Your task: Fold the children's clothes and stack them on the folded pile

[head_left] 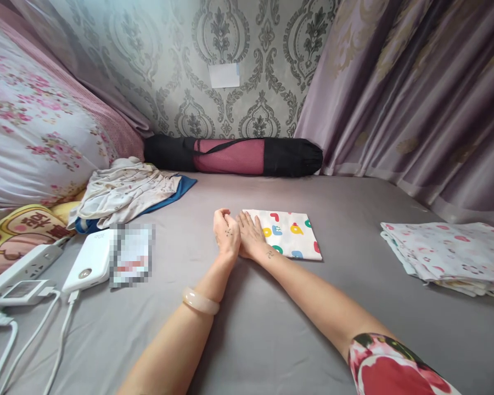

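Note:
A folded white cloth (pixel 296 237) printed with colourful letters lies flat on the grey bedsheet in front of me. My right hand (pixel 252 235) rests palm down on its left end, with the fingers stretched out. Right beside it, touching its side, is my left hand (pixel 226 235), standing on edge at the cloth's left border. The left fingers are curled in, and whatever may be inside them is hidden. A pale bangle (pixel 201 302) circles my left wrist.
To the right lies a folded stack of printed cloth (pixel 448 255). On the left are a crumpled garment (pixel 125 192), a white power bank (pixel 89 260), a power strip (pixel 28 269) with cables, and a blurred packet (pixel 132 255). A black and pink rolled bag (pixel 230 156) lies along the wall.

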`<action>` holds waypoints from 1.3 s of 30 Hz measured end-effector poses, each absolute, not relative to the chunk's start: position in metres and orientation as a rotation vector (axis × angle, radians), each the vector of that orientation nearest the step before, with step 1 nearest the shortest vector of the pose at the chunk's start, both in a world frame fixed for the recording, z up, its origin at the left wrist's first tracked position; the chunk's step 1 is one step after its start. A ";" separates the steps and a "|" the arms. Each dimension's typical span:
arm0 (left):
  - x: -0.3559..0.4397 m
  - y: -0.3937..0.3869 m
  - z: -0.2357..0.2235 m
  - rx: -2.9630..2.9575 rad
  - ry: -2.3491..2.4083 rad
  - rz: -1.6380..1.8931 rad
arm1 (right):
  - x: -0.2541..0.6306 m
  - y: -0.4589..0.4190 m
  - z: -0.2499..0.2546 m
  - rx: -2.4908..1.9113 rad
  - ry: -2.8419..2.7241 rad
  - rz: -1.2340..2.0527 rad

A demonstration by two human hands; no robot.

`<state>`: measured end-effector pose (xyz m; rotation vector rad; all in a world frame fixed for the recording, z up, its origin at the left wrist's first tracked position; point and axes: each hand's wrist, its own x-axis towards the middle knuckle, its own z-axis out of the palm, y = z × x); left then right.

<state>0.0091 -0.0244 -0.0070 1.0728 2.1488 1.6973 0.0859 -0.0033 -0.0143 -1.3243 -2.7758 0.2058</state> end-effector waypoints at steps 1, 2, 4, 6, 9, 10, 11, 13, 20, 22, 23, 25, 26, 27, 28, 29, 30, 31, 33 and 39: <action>0.009 -0.024 -0.007 1.069 2.141 1.691 | 0.086 -0.003 -0.014 -1.321 -2.780 0.219; 0.010 -0.024 -0.007 1.069 2.134 1.687 | 0.086 -0.002 -0.013 -1.314 -2.786 0.240; 0.010 -0.024 -0.006 1.077 2.126 1.682 | 0.088 0.000 -0.009 -1.316 -2.776 0.303; 0.010 -0.024 -0.006 1.084 2.124 1.677 | 0.092 0.004 -0.004 -1.363 -2.712 0.353; 0.010 -0.024 -0.007 1.093 2.120 1.653 | 0.105 0.011 0.000 -1.485 -2.587 0.320; 0.010 -0.024 -0.007 1.099 2.119 1.639 | 0.111 0.014 0.000 -1.515 -2.564 0.286; 0.010 -0.024 -0.008 1.109 2.119 1.622 | 0.117 0.017 -0.001 -1.538 -2.551 0.254; 0.011 -0.025 -0.008 1.139 2.122 1.583 | 0.128 0.021 -0.006 -1.570 -2.554 0.224; 0.011 -0.025 -0.012 1.298 2.129 1.468 | 0.138 0.025 -0.013 -1.596 -2.593 0.286; 0.012 -0.026 -0.012 1.349 2.159 1.400 | 0.143 0.025 -0.009 -1.577 -2.585 0.334; 0.012 -0.026 -0.012 1.374 2.173 1.360 | 0.147 0.025 -0.006 -1.569 -2.573 0.343; 0.013 -0.026 -0.011 1.422 2.192 1.286 | 0.160 0.026 -0.002 -1.571 -2.533 0.313; 0.013 -0.027 -0.011 1.445 2.198 1.259 | 0.167 0.027 -0.001 -1.582 -2.512 0.277; 0.014 -0.027 -0.011 1.467 2.202 1.238 | 0.175 0.028 0.000 -1.596 -2.495 0.238; 0.014 -0.027 -0.012 1.488 2.207 1.222 | 0.183 0.029 -0.001 -1.614 -2.486 0.208; 0.014 -0.026 -0.012 1.507 2.211 1.210 | 0.189 0.029 -0.001 -1.635 -2.483 0.191; 0.015 -0.026 -0.013 1.524 2.215 1.198 | 0.195 0.030 -0.003 -1.657 -2.488 0.184; 0.015 -0.026 -0.014 1.538 2.219 1.183 | 0.199 0.030 -0.005 -1.676 -2.500 0.183; 0.014 -0.025 -0.017 1.564 2.232 1.146 | 0.203 0.029 -0.010 -1.702 -2.523 0.195; 0.014 -0.023 -0.022 1.655 2.268 1.080 | 0.203 0.028 -0.014 -1.681 -2.495 0.248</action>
